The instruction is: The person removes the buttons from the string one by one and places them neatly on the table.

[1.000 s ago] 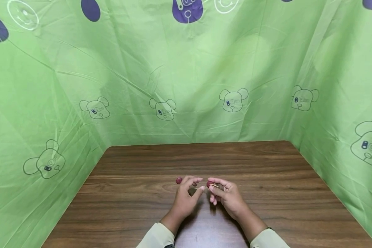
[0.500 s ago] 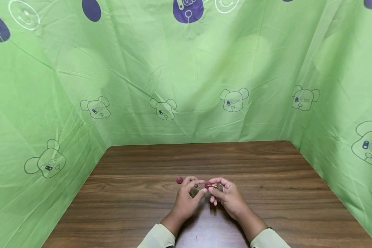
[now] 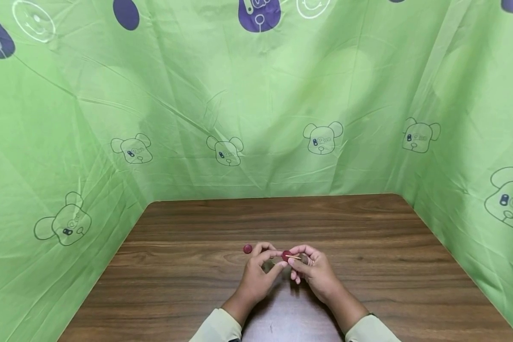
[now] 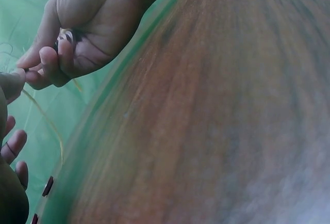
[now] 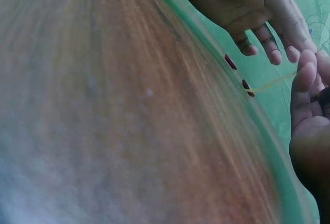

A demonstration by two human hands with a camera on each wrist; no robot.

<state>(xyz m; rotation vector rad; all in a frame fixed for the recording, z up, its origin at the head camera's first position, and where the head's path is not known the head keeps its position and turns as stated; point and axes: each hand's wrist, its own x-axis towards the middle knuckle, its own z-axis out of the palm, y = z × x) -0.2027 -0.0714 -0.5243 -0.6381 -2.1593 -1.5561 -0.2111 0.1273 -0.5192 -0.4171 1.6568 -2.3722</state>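
In the head view a dark red button point(image 3: 285, 256) is between the fingertips of both hands, above the table. My right hand point(image 3: 320, 273) pinches its right side, with a short pale yellow length of cord point(image 3: 294, 257) beside the thumb. The thumb and forefinger of my left hand point(image 3: 256, 278) close on its left edge. A dark round thing point(image 4: 67, 37) with a light edge sits within the right hand's curled fingers; its kind is unclear. From the fingers the yellow cord point(image 5: 276, 82) runs down to another red button point(image 5: 248, 88) on the table.
One more red button point(image 3: 247, 249) lies on the brown wooden table point(image 3: 188, 285), left of the left hand. A green curtain point(image 3: 256, 95) with bear prints stands behind the table and along both sides.
My left hand has come slightly right, and its fingertips now meet the button held by the right hand. The right hand has turned the button a little to face the camera.
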